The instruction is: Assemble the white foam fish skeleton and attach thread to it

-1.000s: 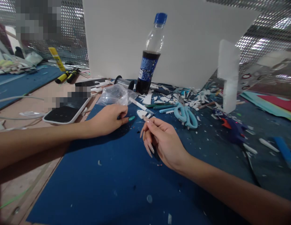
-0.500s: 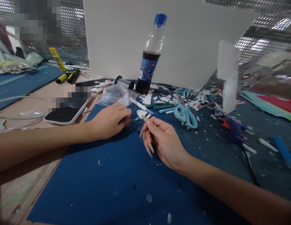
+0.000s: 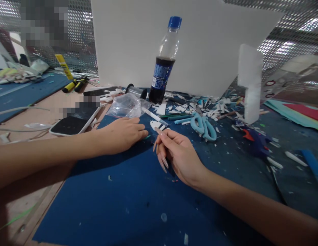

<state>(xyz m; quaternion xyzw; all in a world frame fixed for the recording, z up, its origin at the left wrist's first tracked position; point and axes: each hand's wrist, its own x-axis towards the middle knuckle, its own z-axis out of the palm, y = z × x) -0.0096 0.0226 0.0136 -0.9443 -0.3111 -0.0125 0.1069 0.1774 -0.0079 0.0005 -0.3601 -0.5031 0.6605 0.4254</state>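
Observation:
My left hand (image 3: 123, 135) rests on the blue cutting mat (image 3: 118, 194) with its fingers curled over a small teal piece (image 3: 148, 137); only a thin green edge of it shows at the fingertips. My right hand (image 3: 178, 153) lies just to the right, long-nailed thumb and forefinger pinched together near the left fingertips. What they pinch, if anything, I cannot make out. A small white cut-out piece (image 3: 155, 125) lies just beyond both hands.
Behind the hands stand a cola bottle (image 3: 164, 65) and a white foam board (image 3: 133, 41). A clear plastic bag (image 3: 125, 104), a phone (image 3: 71, 123), light-blue scissors (image 3: 203, 126), a glue gun (image 3: 256, 140) and many white scraps lie around.
My left hand has slid a little to the right over the teal piece, which is now almost hidden. My right hand has barely moved.

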